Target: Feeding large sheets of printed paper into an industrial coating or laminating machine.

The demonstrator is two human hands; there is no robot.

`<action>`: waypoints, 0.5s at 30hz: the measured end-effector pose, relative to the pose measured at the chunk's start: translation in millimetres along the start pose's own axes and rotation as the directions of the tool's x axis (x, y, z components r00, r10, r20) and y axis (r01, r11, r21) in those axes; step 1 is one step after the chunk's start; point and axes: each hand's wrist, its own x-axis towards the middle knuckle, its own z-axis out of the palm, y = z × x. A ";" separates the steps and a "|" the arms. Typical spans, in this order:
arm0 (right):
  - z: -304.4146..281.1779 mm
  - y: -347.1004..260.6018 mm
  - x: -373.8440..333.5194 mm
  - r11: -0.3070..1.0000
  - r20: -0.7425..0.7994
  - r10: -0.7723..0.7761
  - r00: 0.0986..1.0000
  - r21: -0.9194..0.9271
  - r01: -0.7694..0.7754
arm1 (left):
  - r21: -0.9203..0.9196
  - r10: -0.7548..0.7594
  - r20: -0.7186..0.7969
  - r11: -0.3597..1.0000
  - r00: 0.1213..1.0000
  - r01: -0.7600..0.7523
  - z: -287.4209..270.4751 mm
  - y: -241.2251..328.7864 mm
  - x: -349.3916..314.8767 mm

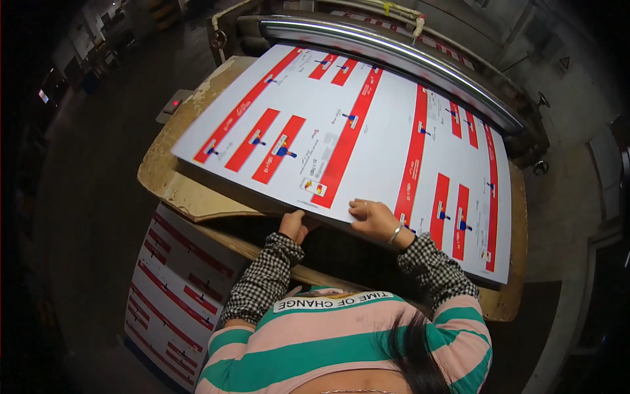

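Observation:
A large white printed sheet [387, 138] with red bands and small blue figures lies in front of me, its far edge at a metal roller [394, 49]. Its near edge looks thick, like a stack or board, but I cannot count layers. My right hand [374, 218] is closed at the middle of this near edge, fingers curled over the top surface. Just left of it, my left hand [294, 226] is closed beside the same edge; some fingers are hidden beneath, so what they hold is unclear. Both forearms wear black-and-white checked sleeves.
Beneath the sheet is a worn wooden table [164, 172] with a curved cutout at its near side. A pile of similar printed sheets [164, 295] stands lower left. A small box with a red light [174, 103] sits beside the table's left edge. The roller machine spans the far side.

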 end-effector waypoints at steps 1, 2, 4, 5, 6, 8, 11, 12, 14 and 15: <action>-0.2 2.3 2.2 1.000 -0.003 0.013 1.000 -0.024 -0.013 | 0.006 0.003 0.013 1.000 1.000 -0.003 2.7 2.5 -2.2; -3.1 3.4 11.2 0.998 0.069 0.068 0.995 0.001 -0.068 | 0.004 0.014 0.044 1.000 0.999 -0.014 -0.7 3.6 -4.4; -3.3 16.7 26.3 0.981 0.058 0.172 0.983 0.078 -0.176 | 0.087 -0.043 0.001 0.995 0.999 0.042 -5.5 9.6 -11.1; -10.3 26.9 38.4 0.981 -0.019 0.194 0.981 0.001 -0.194 | 0.108 -0.048 -0.008 0.993 0.999 0.049 3.3 14.7 -14.0; -17.4 32.9 54.2 0.960 -0.066 0.277 0.959 -0.017 -0.279 | 0.124 -0.034 0.000 0.992 0.999 0.034 2.1 14.5 -12.3; -16.8 44.4 63.5 0.929 -0.267 0.350 0.898 -0.027 -0.370 | 0.093 -0.022 0.046 0.996 0.999 0.018 -9.5 4.5 -0.3; 7.1 54.1 54.1 0.944 -0.125 0.120 0.985 -0.292 -0.152 | 0.118 -0.083 0.045 0.990 0.996 0.077 7.1 9.0 -4.6; 17.1 32.7 46.5 0.936 -0.011 0.108 0.994 -0.336 -0.105 | 0.104 -0.073 0.054 0.992 0.996 0.067 4.0 8.9 -7.1; 23.1 -11.7 27.7 0.895 0.151 0.123 0.981 -0.444 -0.044 | 0.037 -0.052 0.086 0.998 0.995 0.049 -2.5 2.4 -6.8; 24.5 -19.8 20.4 0.863 0.200 0.150 0.968 -0.504 -0.030 | 0.032 -0.040 0.081 0.999 0.996 0.037 -5.3 2.9 -8.3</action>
